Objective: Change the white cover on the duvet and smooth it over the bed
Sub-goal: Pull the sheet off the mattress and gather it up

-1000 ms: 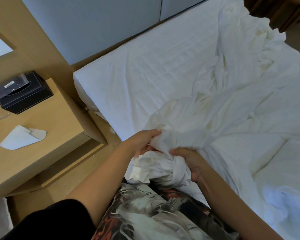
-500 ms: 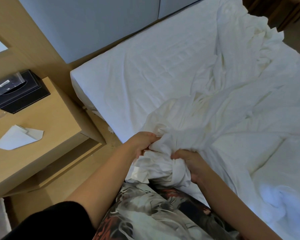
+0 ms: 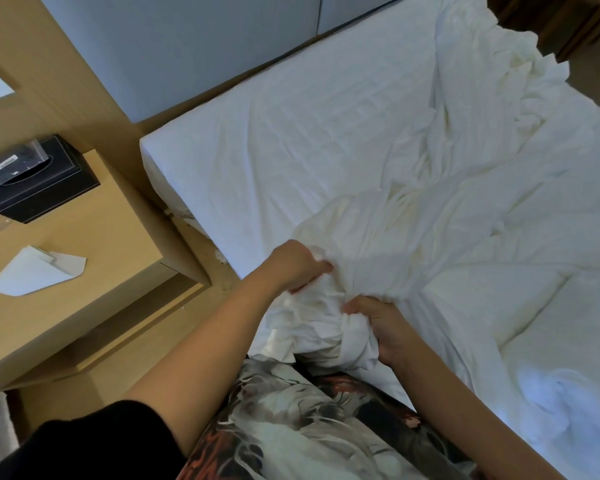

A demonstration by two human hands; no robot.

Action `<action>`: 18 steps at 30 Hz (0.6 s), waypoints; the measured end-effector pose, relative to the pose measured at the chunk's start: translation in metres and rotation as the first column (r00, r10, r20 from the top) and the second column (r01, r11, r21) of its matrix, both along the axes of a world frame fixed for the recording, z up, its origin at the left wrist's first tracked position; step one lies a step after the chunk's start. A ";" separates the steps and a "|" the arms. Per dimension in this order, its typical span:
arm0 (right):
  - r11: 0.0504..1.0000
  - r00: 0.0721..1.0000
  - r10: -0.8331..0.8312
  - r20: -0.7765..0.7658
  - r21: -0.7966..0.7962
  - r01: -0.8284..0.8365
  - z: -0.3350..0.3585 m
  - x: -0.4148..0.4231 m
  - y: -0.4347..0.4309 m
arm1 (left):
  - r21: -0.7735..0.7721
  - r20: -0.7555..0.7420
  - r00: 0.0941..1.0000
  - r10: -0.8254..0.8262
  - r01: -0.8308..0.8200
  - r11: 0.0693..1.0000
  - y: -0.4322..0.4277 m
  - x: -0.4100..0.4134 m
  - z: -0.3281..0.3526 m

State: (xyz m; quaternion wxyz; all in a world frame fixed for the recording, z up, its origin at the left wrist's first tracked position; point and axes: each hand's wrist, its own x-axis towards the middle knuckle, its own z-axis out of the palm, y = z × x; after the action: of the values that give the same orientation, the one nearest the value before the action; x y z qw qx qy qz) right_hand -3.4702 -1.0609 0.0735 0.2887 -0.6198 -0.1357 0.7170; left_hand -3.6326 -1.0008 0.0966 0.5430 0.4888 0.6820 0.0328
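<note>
Now the crumpled white cotton duvet cover lies heaped at the near edge of the white-sheeted bed. The left hand grips a fold from above, and the right hand clutches a gathered wad just beside it. A black tissue box sits on the pale wooden worktop.

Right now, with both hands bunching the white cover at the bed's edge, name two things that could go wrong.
The left hand and right hand hold one wad of the white cover close together, so pulling may twist it tighter instead of opening it. The wad overhangs the mattress edge; cloth could slip to the floor beside the nightstand.
</note>
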 end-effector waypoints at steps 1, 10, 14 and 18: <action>1.000 1.000 -0.016 -0.013 -0.003 0.016 0.000 0.000 -0.001 | -0.114 0.004 0.998 -0.058 0.058 0.992 -0.002 0.002 0.001; 0.974 0.974 -0.227 -0.011 -0.011 0.227 -0.007 0.000 -0.005 | -0.130 -0.017 0.988 -0.156 0.153 0.980 -0.019 0.005 -0.021; 0.981 0.982 -0.187 -0.021 -0.048 0.186 -0.008 -0.001 -0.005 | -0.156 -0.020 0.996 -0.082 0.078 0.985 -0.023 0.013 -0.033; 0.983 0.984 -0.177 -0.032 -0.043 0.176 -0.012 -0.001 -0.007 | -0.029 -0.099 0.995 -0.008 0.005 1.000 -0.037 0.022 -0.053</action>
State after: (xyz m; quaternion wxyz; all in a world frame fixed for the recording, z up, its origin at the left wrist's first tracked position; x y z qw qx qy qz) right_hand -3.4709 -1.0682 0.0620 0.3412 -0.6222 -0.0608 0.7020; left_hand -3.6108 -1.0375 0.0435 0.5155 0.4841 0.7070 -0.0032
